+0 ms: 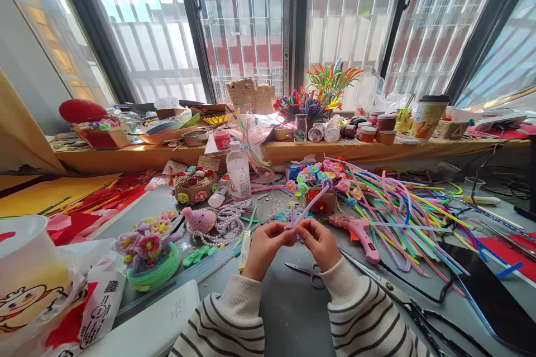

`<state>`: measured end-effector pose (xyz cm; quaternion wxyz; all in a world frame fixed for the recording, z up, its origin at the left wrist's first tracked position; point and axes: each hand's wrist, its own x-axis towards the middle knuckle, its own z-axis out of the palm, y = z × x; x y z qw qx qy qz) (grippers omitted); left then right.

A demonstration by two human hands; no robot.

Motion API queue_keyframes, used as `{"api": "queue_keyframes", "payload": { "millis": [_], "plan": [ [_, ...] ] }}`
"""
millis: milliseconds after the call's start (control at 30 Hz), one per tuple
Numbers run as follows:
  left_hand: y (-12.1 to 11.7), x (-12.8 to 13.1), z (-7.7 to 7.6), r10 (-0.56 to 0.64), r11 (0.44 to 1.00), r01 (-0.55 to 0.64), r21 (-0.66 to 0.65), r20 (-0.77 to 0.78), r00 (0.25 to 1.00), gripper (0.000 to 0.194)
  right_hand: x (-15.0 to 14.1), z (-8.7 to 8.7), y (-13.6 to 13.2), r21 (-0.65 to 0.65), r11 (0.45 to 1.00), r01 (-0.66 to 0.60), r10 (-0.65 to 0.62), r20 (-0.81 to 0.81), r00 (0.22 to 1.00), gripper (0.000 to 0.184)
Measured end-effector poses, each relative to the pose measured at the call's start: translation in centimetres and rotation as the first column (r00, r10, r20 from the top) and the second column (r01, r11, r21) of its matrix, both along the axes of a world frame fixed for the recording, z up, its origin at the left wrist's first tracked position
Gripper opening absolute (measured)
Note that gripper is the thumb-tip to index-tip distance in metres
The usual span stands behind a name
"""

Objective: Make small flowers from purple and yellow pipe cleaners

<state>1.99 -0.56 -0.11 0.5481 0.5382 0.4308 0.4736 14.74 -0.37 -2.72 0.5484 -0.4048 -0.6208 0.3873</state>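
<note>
Over the middle of the grey table, my left hand (270,244) and my right hand (317,240) meet, both closed with fingertips pinching a lilac pipe cleaner (314,204). One straight end of it sticks up to the right; the part between my fingers is bent, its exact shape partly hidden. Below my right hand lie small scissors (307,272). A yellow box cutter (245,250) rests just left of my left wrist. A pink glue gun (360,234) lies to the right of my hands, and a box of fuzzy flowers (320,192) stands behind them.
Loose pipe cleaners (402,212) spread over the right side, near large black-handled scissors (419,312) and a phone (494,295). To the left are a green flower basket (154,268), a white power bank (151,318), a plastic bottle (239,175) and bead strings (224,223).
</note>
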Motion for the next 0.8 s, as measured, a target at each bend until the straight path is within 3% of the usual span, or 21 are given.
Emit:
{"api": "queue_keyframes", "payload": {
  "millis": [200,367,600,800],
  "plan": [
    [0.1,0.1,-0.1,0.015,0.999,-0.014,-0.032,0.031,0.999,0.023,-0.3,-0.2,0.3,-0.121,0.99,-0.078,0.058,-0.165,0.985,0.027],
    [0.3,0.0,-0.1,-0.036,0.996,0.045,-0.077,0.118,0.992,0.023,-0.3,-0.3,0.7,-0.157,0.975,-0.16,0.122,-0.23,0.965,0.027],
    [0.2,-0.4,0.0,-0.163,0.976,0.172,-0.132,0.076,0.984,0.02,0.9,0.8,0.2,0.012,1.0,0.012,-0.01,-0.167,0.986,0.019],
    [0.4,-0.5,-0.1,-0.085,0.99,0.105,-0.09,0.203,0.975,0.022,0.9,0.5,0.2,-0.08,0.997,0.017,-0.033,-0.201,0.979,0.02]
  ]
}}
